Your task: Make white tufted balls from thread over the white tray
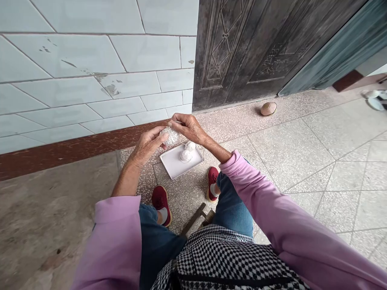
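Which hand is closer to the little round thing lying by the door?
The right hand. It is nearer to the round object by the dark door. The left hand is farther off, on the other side of the white pom-pom both hands hold.

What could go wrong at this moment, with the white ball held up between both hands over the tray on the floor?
The white ball is pinched only at fingertips of the left hand and right hand; a slip would likely drop it beside the white tray, onto the floor. The thin thread running down toward the two balls on the tray might tug them off or tangle. The red shoes sit close enough to nudge the tray.
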`<state>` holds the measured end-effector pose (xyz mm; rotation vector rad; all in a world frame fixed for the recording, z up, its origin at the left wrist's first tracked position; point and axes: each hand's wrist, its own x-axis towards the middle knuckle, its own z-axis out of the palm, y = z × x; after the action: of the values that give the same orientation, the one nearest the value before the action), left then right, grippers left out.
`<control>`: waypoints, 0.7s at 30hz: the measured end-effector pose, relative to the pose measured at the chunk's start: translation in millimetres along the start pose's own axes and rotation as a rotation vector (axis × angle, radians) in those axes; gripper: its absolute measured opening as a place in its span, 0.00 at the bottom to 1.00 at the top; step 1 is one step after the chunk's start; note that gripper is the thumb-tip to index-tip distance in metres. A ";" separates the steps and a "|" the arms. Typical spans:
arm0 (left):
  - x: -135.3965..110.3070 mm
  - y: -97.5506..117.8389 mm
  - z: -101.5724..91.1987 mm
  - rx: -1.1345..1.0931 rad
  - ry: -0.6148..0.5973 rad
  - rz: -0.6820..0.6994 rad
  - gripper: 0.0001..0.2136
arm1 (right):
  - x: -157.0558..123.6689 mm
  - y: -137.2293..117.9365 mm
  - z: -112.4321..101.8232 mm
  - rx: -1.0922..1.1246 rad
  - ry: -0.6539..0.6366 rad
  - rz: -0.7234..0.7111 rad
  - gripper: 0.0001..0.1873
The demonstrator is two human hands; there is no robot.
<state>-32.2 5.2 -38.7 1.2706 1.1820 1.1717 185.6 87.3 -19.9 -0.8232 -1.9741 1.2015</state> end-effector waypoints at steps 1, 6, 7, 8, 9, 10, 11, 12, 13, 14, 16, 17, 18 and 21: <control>0.6 -1.3 0.5 -0.007 0.008 -0.001 0.36 | 0.5 0.9 0.4 0.000 0.003 0.000 0.31; 2.5 -4.8 0.3 0.022 0.047 -0.022 0.34 | 3.6 8.2 1.3 0.014 -0.001 -0.005 0.31; 2.0 -3.3 0.5 0.028 0.040 -0.024 0.32 | 4.6 10.8 1.0 0.028 -0.003 -0.008 0.32; 1.4 -1.3 0.9 0.026 0.029 -0.023 0.31 | 5.8 13.7 0.6 0.048 -0.005 -0.009 0.32; 0.9 1.1 1.5 0.016 0.019 -0.019 0.30 | 7.1 16.8 0.3 0.071 -0.006 -0.007 0.32; 0.5 3.5 2.3 -0.003 0.013 -0.012 0.30 | 8.5 19.9 0.3 0.096 -0.004 -0.002 0.33; 0.3 5.6 3.0 -0.030 0.013 -0.004 0.29 | 9.8 22.7 0.6 0.120 -0.001 0.005 0.34; 0.6 7.1 3.5 -0.061 0.017 0.004 0.29 | 11.0 25.1 1.4 0.140 -0.001 0.012 0.35; 1.3 7.8 3.7 -0.092 0.027 0.010 0.29 | 12.0 26.8 2.6 0.155 -0.002 0.019 0.36; 2.4 7.7 3.6 -0.120 0.040 0.014 0.29 | 12.7 27.9 4.1 0.164 -0.003 0.025 0.36; 5.6 4.5 2.1 -0.170 0.073 0.016 0.28 | 13.0 28.0 7.4 0.167 -0.012 0.033 0.36; 7.6 1.6 0.9 -0.195 0.095 0.015 0.28 | 12.7 27.3 8.7 0.163 -0.015 0.037 0.35; 9.7 -1.8 -0.4 -0.222 0.120 0.016 0.28 | 12.2 26.2 9.6 0.156 -0.019 0.040 0.34; 16.6 -13.0 -4.0 -0.310 0.198 0.049 0.30 | 9.9 23.5 10.2 0.095 -0.034 0.042 0.28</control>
<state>-35.7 22.3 -51.2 0.9709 1.0632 1.4800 175.7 99.0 -42.7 -0.8048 -1.9190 1.3312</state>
